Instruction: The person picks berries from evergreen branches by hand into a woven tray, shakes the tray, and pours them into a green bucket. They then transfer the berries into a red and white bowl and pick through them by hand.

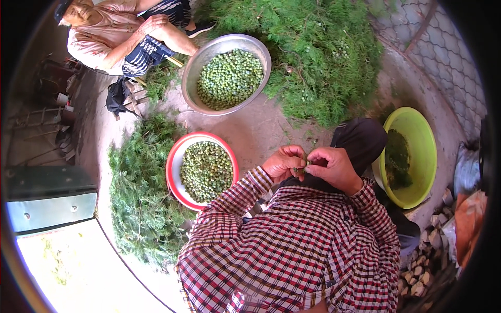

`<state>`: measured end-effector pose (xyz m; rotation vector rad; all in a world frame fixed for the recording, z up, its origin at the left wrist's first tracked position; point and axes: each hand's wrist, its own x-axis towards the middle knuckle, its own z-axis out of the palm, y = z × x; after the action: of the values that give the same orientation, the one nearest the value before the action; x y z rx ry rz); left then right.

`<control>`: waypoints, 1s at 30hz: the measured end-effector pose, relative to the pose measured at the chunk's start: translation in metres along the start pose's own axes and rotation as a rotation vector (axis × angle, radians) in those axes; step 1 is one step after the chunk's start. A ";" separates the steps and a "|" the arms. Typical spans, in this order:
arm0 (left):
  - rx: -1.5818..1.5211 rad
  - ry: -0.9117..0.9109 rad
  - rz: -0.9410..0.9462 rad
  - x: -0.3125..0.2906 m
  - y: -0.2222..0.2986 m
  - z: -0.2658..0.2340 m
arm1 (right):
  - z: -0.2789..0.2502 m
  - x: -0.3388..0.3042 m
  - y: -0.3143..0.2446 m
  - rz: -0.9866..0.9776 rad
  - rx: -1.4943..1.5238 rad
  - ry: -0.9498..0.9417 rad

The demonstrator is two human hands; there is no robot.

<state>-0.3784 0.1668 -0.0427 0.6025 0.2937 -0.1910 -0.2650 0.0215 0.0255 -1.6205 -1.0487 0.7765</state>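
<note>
Above my lap, my left hand [284,161] and my right hand [334,168] meet with their fingertips pinched together. Between them is a small green sprig [304,166], mostly hidden by the fingers. To the left of my left hand stands a white basin with a red rim [170,175], holding many round green berries [206,172]. Farther off, a wide steel basin [192,75] holds more green berries [230,78]. A yellow-green plastic basin [424,159] stands at my right, with dark green leafy bits [397,160] inside.
A large heap of cut evergreen branches [323,62] lies ahead, and another pile [138,188] lies at the left. Another person [99,44] sits at the far left beside the steel basin. Split firewood [419,274] and an orange sack [469,221] are at the right.
</note>
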 end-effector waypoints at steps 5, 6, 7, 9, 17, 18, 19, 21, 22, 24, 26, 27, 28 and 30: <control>0.023 -0.044 -0.016 0.002 -0.001 -0.004 | 0.000 0.002 0.006 0.012 0.011 -0.034; 0.043 -0.065 -0.023 0.001 0.000 -0.002 | 0.000 0.001 0.007 -0.006 -0.028 -0.041; 0.048 -0.071 -0.030 0.002 0.001 0.000 | -0.001 -0.001 0.008 -0.021 -0.067 -0.041; 0.035 -0.085 -0.074 0.003 0.004 0.007 | -0.001 -0.002 0.006 -0.033 -0.085 0.000; 0.146 -0.019 0.040 -0.013 0.022 -0.004 | -0.028 -0.006 0.015 -0.203 -0.193 0.382; 0.133 -0.021 0.084 -0.010 0.027 -0.001 | -0.031 -0.008 0.018 -0.188 -0.211 0.437; 0.120 -0.018 0.131 -0.006 0.033 0.004 | -0.030 -0.010 0.024 -0.228 -0.242 0.438; 0.176 -0.017 0.206 0.004 0.047 0.019 | -0.029 -0.016 0.034 -0.262 -0.287 0.472; 0.225 -0.071 0.246 0.009 0.054 0.025 | -0.027 -0.019 0.039 -0.224 -0.247 0.427; 0.257 -0.133 0.256 0.021 0.063 0.039 | -0.029 -0.024 0.043 -0.169 -0.195 0.387; 0.286 -0.175 0.247 0.030 0.068 0.051 | -0.040 -0.034 0.035 -0.164 -0.197 0.402; 0.303 -0.185 0.250 0.036 0.068 0.057 | -0.045 -0.041 0.031 -0.158 -0.196 0.393; 0.317 -0.195 0.257 0.042 0.067 0.063 | -0.049 -0.049 0.030 -0.158 -0.200 0.418; 0.337 -0.236 0.221 0.055 0.058 0.080 | -0.055 -0.072 0.034 -0.095 -0.132 0.510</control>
<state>-0.2942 0.1621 0.0326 0.9318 -0.0368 -0.0965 -0.2383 -0.0697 0.0079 -1.7413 -0.8087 0.2091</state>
